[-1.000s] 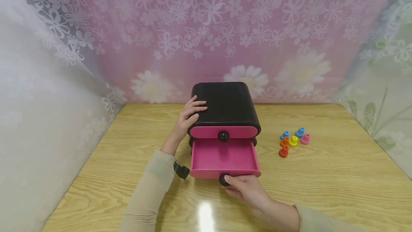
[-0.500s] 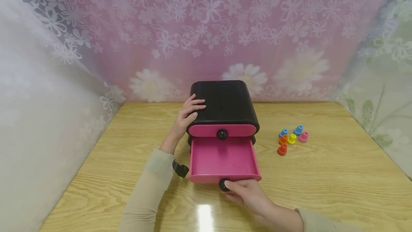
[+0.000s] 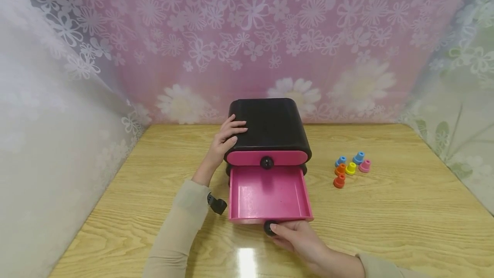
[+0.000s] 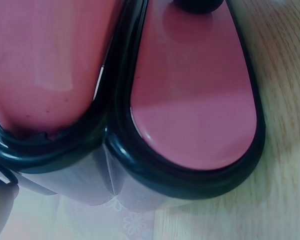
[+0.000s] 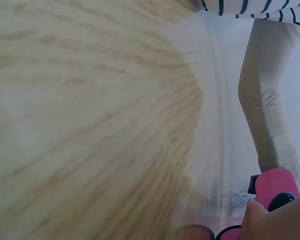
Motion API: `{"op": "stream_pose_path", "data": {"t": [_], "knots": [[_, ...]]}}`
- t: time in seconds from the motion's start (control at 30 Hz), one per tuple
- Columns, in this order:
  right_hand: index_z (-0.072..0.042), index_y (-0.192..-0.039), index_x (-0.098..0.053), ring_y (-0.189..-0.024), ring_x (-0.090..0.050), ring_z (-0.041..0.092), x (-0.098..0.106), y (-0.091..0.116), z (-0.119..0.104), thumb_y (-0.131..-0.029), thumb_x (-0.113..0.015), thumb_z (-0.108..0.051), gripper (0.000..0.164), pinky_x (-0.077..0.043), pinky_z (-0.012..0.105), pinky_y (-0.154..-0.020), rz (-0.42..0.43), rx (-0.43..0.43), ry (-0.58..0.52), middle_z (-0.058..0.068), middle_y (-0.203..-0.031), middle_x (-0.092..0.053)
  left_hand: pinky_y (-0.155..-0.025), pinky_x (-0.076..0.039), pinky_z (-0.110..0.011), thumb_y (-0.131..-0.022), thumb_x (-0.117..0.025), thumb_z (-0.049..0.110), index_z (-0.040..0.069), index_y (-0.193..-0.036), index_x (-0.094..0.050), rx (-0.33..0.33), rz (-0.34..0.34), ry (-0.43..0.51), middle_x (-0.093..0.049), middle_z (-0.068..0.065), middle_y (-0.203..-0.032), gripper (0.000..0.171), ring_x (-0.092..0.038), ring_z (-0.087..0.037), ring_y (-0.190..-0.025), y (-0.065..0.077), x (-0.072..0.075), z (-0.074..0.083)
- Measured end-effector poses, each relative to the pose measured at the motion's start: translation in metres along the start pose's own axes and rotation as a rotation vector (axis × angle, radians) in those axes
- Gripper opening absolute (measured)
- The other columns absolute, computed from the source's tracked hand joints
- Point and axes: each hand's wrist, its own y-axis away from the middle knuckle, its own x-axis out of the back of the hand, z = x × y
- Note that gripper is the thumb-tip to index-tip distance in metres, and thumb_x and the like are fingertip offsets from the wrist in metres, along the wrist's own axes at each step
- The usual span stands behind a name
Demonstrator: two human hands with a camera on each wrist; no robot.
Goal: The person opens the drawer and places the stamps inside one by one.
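A black drawer cabinet [image 3: 266,123] stands on the table, with a closed pink top drawer [image 3: 247,158]. Below that, a pink drawer [image 3: 266,196] is pulled out and holds nothing visible. My right hand [image 3: 302,241] pinches its round black knob [image 3: 270,228] between thumb and fingers. My left hand [image 3: 227,136] rests on the cabinet's upper left edge, fingers stretched over the top. In the left wrist view, a closed lowest drawer [image 4: 195,100] shows beside the table surface. The right wrist view catches the pink drawer front [image 5: 272,185] and part of my right hand [image 5: 255,220].
Right of the cabinet lies a group of small stepped pegs, among them a blue peg [image 3: 359,158], a pink peg [image 3: 365,166], a yellow peg [image 3: 350,168] and a red peg [image 3: 339,181]. Floral curtains [image 3: 254,33] enclose the wooden table [image 3: 386,218].
The pink drawer has come further out toward me, with my right hand on its knob throughout. My left hand has stayed on the cabinet.
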Motion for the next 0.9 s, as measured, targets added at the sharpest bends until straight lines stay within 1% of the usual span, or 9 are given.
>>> {"op": "stream_pose_path", "data": {"t": [0.17, 0.27, 0.43, 0.5, 0.6, 0.7, 0.77, 0.83, 0.9], "knots": [[0.017, -0.102, -0.056, -0.093, -0.058, 0.020, 0.001, 0.000, 0.000, -0.084, -0.058, -0.017, 0.038, -0.044, 0.034, -0.084, -0.013, 0.010, 0.009, 0.013, -0.099, -0.062, -0.104, -0.007, -0.047, -0.078, -0.036, -0.010, -0.024, -0.102, -0.049, -0.005, 0.005, -0.005, -0.039, -0.040, -0.116, 0.031, -0.010, -0.049, -0.125, -0.001, 0.000, -0.001], [0.017, -0.100, -0.057, -0.093, -0.058, 0.020, 0.003, 0.001, 0.001, -0.084, -0.058, -0.018, 0.038, -0.045, 0.035, -0.083, -0.034, 0.007, 0.044, 0.013, -0.100, -0.062, -0.104, -0.007, -0.047, -0.077, -0.036, -0.011, -0.024, -0.101, -0.049, -0.006, 0.011, -0.005, -0.039, -0.040, -0.115, 0.030, -0.010, -0.049, -0.124, 0.000, 0.000, -0.001], [0.017, -0.099, -0.057, -0.089, -0.058, 0.020, 0.014, 0.007, 0.003, -0.082, -0.059, -0.014, 0.036, -0.047, 0.036, -0.079, -0.128, 0.021, 0.220, 0.018, -0.096, -0.062, -0.103, -0.007, -0.048, -0.077, -0.036, -0.012, -0.024, -0.101, -0.049, -0.013, 0.012, 0.000, -0.039, -0.041, -0.115, 0.030, -0.010, -0.051, -0.124, 0.002, -0.001, -0.002], [0.015, -0.100, -0.059, -0.089, -0.057, 0.019, 0.019, 0.010, 0.002, -0.081, -0.060, -0.012, 0.033, -0.048, 0.034, -0.077, -0.183, 0.036, 0.305, 0.020, -0.095, -0.063, -0.104, -0.007, -0.047, -0.079, -0.037, -0.008, -0.022, -0.103, -0.051, -0.022, 0.015, 0.002, -0.041, -0.038, -0.117, 0.031, -0.011, -0.047, -0.126, 0.004, 0.000, -0.012], [0.011, -0.100, -0.061, -0.090, -0.057, 0.016, 0.025, 0.013, -0.003, -0.081, -0.060, -0.012, 0.030, -0.047, 0.028, -0.075, -0.268, 0.065, 0.394, 0.019, -0.098, -0.063, -0.104, -0.008, -0.044, -0.087, -0.041, 0.010, -0.018, -0.105, -0.054, -0.028, 0.020, 0.001, -0.043, -0.033, -0.119, 0.035, -0.012, -0.039, -0.129, 0.007, 0.003, -0.029], [0.007, -0.100, -0.062, -0.089, -0.057, 0.014, 0.028, 0.018, -0.012, -0.082, -0.060, -0.014, 0.028, -0.046, 0.022, -0.073, -0.314, 0.104, 0.437, 0.017, -0.099, -0.063, -0.104, -0.008, -0.044, -0.087, -0.043, 0.019, -0.015, -0.106, -0.055, -0.032, 0.020, 0.004, -0.044, -0.030, -0.121, 0.041, -0.013, -0.035, -0.130, 0.007, 0.005, -0.039], [0.007, -0.103, -0.061, -0.091, -0.058, 0.013, 0.030, 0.023, -0.020, -0.083, -0.059, -0.014, 0.029, -0.046, 0.021, -0.074, -0.326, 0.135, 0.428, 0.017, -0.101, -0.061, -0.104, -0.008, -0.044, -0.087, -0.042, 0.013, -0.015, -0.106, -0.054, -0.025, 0.015, 0.008, -0.043, -0.029, -0.121, 0.036, -0.013, -0.035, -0.130, 0.007, 0.004, -0.036], [0.006, -0.105, -0.060, -0.092, -0.058, 0.014, 0.031, 0.029, -0.029, -0.084, -0.059, -0.015, 0.029, -0.046, 0.021, -0.075, -0.310, 0.155, 0.411, 0.017, -0.103, -0.060, -0.104, -0.008, -0.044, -0.083, -0.040, 0.000, -0.016, -0.106, -0.054, -0.021, 0.010, 0.012, -0.043, -0.031, -0.121, 0.031, -0.012, -0.037, -0.130, 0.006, 0.003, -0.032], [0.007, -0.107, -0.058, -0.094, -0.057, 0.014, 0.034, 0.034, -0.038, -0.085, -0.058, -0.014, 0.031, -0.047, 0.022, -0.076, -0.291, 0.195, 0.393, 0.020, -0.107, -0.058, -0.104, -0.007, -0.045, -0.080, -0.038, -0.007, -0.018, -0.105, -0.053, -0.016, 0.007, 0.009, -0.042, -0.033, -0.120, 0.031, -0.011, -0.040, -0.129, 0.005, 0.001, -0.025]]}}
